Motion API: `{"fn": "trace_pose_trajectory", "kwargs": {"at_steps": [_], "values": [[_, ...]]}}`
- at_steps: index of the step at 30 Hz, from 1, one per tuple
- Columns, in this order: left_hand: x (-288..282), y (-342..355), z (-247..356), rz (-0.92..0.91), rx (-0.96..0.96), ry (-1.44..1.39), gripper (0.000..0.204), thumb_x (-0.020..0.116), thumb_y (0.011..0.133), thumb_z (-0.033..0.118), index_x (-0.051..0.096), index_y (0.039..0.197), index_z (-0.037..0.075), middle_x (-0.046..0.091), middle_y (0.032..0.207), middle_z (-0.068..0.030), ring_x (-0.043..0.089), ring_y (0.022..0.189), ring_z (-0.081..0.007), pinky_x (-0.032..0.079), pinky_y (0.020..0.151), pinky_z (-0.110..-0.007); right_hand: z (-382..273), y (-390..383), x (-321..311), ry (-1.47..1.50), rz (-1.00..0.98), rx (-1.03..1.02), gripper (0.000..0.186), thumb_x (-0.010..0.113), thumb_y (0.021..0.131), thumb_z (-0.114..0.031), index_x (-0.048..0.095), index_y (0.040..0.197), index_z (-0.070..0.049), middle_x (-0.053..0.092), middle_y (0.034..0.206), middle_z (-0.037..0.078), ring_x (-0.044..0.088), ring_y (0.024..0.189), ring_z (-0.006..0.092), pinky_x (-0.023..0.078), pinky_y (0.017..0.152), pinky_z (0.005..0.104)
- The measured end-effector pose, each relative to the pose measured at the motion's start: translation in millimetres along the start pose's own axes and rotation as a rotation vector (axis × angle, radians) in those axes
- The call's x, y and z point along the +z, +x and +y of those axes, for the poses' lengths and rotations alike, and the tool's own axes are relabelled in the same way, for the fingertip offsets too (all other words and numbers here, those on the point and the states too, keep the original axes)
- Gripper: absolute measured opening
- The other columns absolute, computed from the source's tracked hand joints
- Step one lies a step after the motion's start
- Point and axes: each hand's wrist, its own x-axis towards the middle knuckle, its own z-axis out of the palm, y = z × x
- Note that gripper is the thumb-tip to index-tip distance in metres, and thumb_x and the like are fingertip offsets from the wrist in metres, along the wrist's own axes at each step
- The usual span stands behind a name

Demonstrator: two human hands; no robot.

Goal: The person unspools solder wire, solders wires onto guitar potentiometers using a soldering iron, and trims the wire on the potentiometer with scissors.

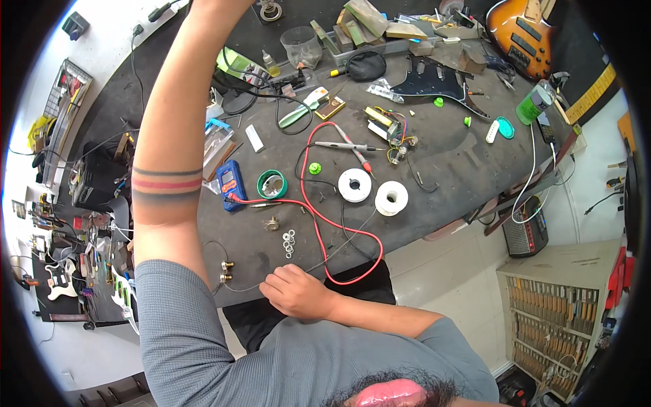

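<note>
My left arm stretches far forward to the top edge, where my left hand [222, 4] is cut off, so its fingers are hidden. Beside it stands a round metal coil-like piece [270, 11]. Near the bench's front edge, my right hand [296, 292] is closed, fingers curled over a thin grey wire [239, 290]. That wire runs from a white spool [382, 201] past my hand toward two small potentiometers [226, 271] on the left. Several metal washers [289, 244] lie just beyond my right hand. A second white spool [347, 178] sits beside the first.
A blue multimeter [231, 186] has red and black probe leads [319, 224] looping across the bench. Around them are a green tin [263, 192], a wired pickup assembly [386, 127], a black pickguard [427, 81], a green bottle [534, 105] and a sunburst guitar body [505, 24].
</note>
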Motion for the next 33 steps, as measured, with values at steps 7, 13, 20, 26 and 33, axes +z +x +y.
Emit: {"fn": "trace_pose_trajectory", "kwargs": {"at_steps": [7, 13, 20, 26, 33], "values": [[-11.2, -36.4, 2.1, -0.146, -0.035, 0.112, 0.027, 0.078, 0.102, 0.017, 0.070, 0.111, -0.008, 0.073, 0.090, -0.0280, 0.074, 0.089, -0.0472, 0.056, 0.082, -0.054, 2.6, -1.9, 1.9, 0.003, 0.022, 0.007, 0.018, 0.072, 0.094, -0.019, 0.066, 0.106, -0.007, 0.056, 0.096, 0.005, 0.060, 0.095, 0.0219, 0.048, 0.087, 0.0359], [9.3, -56.2, -23.4, -0.093, -0.120, -0.207, 0.013, 0.077, 0.104, 0.006, 0.073, 0.114, -0.002, 0.073, 0.084, -0.0109, 0.067, 0.075, -0.0181, 0.055, 0.072, -0.036, -1.1, -5.9, 3.9, -0.005, 0.033, 0.022, 0.017, 0.073, 0.093, -0.018, 0.065, 0.103, -0.008, 0.056, 0.096, 0.005, 0.060, 0.095, 0.0227, 0.048, 0.087, 0.0365], [3.8, -77.9, -17.2, -0.003, -0.429, -0.552, 0.072, 0.078, 0.101, 0.008, 0.039, 0.160, -0.006, 0.074, 0.097, -0.0110, 0.068, 0.078, -0.0158, 0.055, 0.069, -0.031, -3.5, -1.3, 2.6, 0.023, 0.000, 0.017, 0.017, 0.075, 0.092, -0.019, 0.063, 0.098, -0.009, 0.056, 0.094, 0.006, 0.061, 0.094, 0.0245, 0.048, 0.085, 0.0388], [-76.6, -193.0, 64.0, -0.480, -0.785, -1.077, 0.063, 0.082, 0.100, 0.015, 0.042, 0.147, -0.001, 0.076, 0.110, -0.0151, 0.072, 0.084, -0.0179, 0.058, 0.073, -0.031, 0.7, 1.5, 4.0, 0.044, 0.033, 0.069, 0.023, 0.079, 0.086, -0.013, 0.065, 0.104, -0.009, 0.060, 0.093, 0.009, 0.062, 0.092, 0.0315, 0.050, 0.087, 0.0463], [-313.2, -362.9, 29.9, -0.251, -0.060, -0.108, 0.017, 0.073, 0.097, -0.009, 0.077, 0.114, -0.005, 0.074, 0.092, -0.0144, 0.069, 0.077, -0.0197, 0.054, 0.072, -0.031, -10.6, 9.3, 3.9, 0.057, 0.027, 0.179, 0.032, 0.080, 0.084, 0.001, 0.072, 0.114, -0.008, 0.070, 0.106, 0.009, 0.068, 0.101, 0.0308, 0.048, 0.096, 0.0481]]}}
